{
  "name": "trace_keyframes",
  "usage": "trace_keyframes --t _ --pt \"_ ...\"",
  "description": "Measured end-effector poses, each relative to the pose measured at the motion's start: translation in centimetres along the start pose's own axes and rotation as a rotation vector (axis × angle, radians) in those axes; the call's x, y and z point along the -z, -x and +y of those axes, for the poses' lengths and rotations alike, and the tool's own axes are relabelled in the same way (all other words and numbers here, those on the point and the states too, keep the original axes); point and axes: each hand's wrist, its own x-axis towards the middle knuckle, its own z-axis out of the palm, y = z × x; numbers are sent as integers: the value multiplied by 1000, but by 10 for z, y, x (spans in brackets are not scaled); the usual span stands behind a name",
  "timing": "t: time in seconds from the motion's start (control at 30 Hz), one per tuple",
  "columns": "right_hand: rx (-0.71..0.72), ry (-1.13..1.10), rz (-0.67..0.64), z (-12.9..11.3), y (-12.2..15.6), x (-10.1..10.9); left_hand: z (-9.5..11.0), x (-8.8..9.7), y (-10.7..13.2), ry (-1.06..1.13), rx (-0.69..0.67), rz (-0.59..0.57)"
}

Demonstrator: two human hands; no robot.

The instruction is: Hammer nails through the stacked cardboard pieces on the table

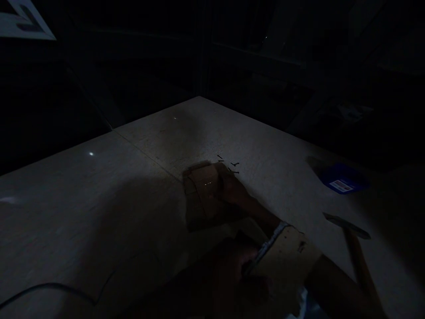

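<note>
The scene is very dark. My right hand point(232, 188) reaches forward from the lower right and grips the right side of a small wooden block point(206, 184) lying on the pale worktable point(139, 177). A few small dark nails point(229, 165) lie just beyond that hand. My left hand point(234, 266) is low in the shadow, its fingers curled round something I cannot make out. A flat light-brown board point(287, 261) with a pale edge sits beside it, over my right forearm.
A hammer point(353, 239) with a wooden handle lies at the right. A blue box point(341, 179) with a label sits further back on the right. The table's far corner point(199, 98) drops into darkness. A thin dark cable point(49, 287) curves across the near left.
</note>
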Motion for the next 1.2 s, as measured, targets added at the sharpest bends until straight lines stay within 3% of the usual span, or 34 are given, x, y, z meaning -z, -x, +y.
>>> trace_keyframes --t 0.17,0.3,0.43,0.5,0.6,0.67,0.73,0.83,0.93,1.0,1.1,1.2 --pt "-32 35 -69 -6 -10 2 -15 13 -12 -18 -67 145" --pt "-222 -331 -164 -11 -9 22 -23 29 -11 128 -78 174" --pt "-351 -539 -54 -14 -2 36 -25 47 -12 276 -113 266" --pt "-341 -556 -13 -13 2 38 -27 59 -16 365 -102 418" --pt "-342 -592 20 -11 4 36 -31 79 -23 575 -111 759" --pt "-395 -612 100 -14 4 33 -38 93 -27 700 -179 1002" --pt "-408 -552 187 -23 4 31 -47 105 -29 823 -259 1130" --pt "-247 -315 379 -45 12 29 -60 115 -32 948 -327 1137" --pt "63 8 449 -64 23 26 -65 117 -37 990 -293 1148" --pt "339 237 375 -68 27 20 -63 116 -39 1077 -240 1089" --pt "724 587 123 -64 27 1 -56 114 -41 1285 -158 866" --pt "853 761 11 -58 32 -19 -47 113 -37 1447 -189 603"
